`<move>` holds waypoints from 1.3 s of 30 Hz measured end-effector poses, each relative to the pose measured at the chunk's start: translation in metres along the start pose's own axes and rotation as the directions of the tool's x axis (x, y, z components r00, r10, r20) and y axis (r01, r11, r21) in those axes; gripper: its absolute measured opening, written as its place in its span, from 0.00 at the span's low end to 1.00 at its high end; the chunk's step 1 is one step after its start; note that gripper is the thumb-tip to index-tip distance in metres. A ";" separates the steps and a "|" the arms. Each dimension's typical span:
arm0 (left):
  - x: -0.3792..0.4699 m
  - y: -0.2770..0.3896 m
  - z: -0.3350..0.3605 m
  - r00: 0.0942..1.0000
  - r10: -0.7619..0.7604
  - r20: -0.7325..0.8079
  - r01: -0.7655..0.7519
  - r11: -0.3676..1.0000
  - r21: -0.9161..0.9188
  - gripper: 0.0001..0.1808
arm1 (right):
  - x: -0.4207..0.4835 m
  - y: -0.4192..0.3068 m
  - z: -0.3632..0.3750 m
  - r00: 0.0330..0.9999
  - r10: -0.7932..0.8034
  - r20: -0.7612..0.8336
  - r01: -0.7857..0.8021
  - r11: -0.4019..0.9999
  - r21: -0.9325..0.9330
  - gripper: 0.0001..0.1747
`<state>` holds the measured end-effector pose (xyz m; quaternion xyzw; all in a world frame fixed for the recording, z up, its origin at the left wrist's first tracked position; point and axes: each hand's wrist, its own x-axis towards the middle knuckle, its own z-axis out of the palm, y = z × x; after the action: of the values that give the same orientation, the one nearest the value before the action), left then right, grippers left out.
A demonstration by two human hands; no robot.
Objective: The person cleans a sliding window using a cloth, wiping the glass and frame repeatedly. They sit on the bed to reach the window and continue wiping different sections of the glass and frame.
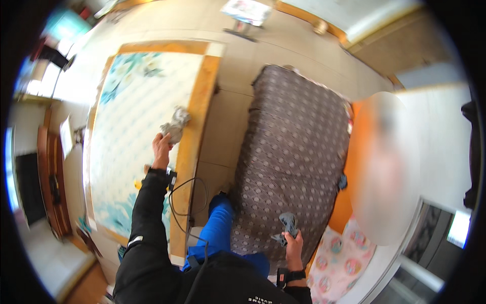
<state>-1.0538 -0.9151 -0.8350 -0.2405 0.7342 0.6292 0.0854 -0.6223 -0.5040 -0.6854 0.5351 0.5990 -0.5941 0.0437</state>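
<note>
My left hand (161,147) reaches out over the table (133,121), which has a pale floral cover and a wooden border. Its fingers are closed on a light grey, crumpled bundle (173,129) that looks like cloth, near the table's right border. Lower in the view, my right hand (294,245) grips a darker grey cloth piece (288,224), perhaps a sock. That piece is above the dark patterned cover (292,152) of a long couch or bed. Both hands wear dark wrist straps.
A black cable (207,197) loops from the table's edge across my lap. Beside my left wrist lies a yellow object (138,184). Pink patterned fabric (338,262) lies at lower right, and a small stool-like stand (245,15) is on the tiled floor.
</note>
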 end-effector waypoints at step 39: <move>-0.386 0.007 0.098 0.329 -0.444 0.833 -0.221 0.822 0.525 0.13 | -0.373 0.420 -0.015 0.575 0.567 -0.590 -0.115 0.770 0.627 0.30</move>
<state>-0.7387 -0.7248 -0.6829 0.1491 0.6748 0.3989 0.6027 -0.1643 -0.8298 -0.7035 0.8310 0.2541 -0.4344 -0.2370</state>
